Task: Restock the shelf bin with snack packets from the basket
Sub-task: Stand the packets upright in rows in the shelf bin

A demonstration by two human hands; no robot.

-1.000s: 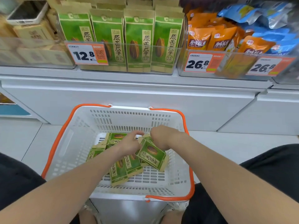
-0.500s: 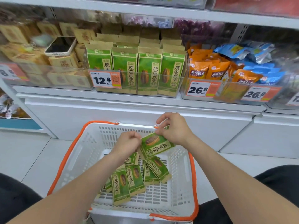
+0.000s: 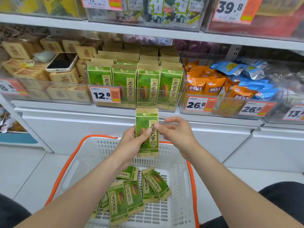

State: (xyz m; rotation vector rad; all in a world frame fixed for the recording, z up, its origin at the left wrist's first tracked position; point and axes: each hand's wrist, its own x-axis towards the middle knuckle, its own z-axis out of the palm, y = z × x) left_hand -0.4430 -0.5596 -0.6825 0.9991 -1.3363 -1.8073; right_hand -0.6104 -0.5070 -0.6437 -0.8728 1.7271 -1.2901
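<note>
One sunflower-seed packet (image 3: 152, 139) stands gripped in your left hand (image 3: 131, 145), your loose right hand (image 3: 176, 134) touching its edge, just below the shelf bin (image 3: 136, 89), while several more packets (image 3: 131, 195) wait in the basket (image 3: 82, 170).

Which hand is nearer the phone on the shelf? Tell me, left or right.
Left. The left hand, gripping the green packet, is below and to the right of the phone. The right hand touches the packet's other edge, farther to the right.
</note>
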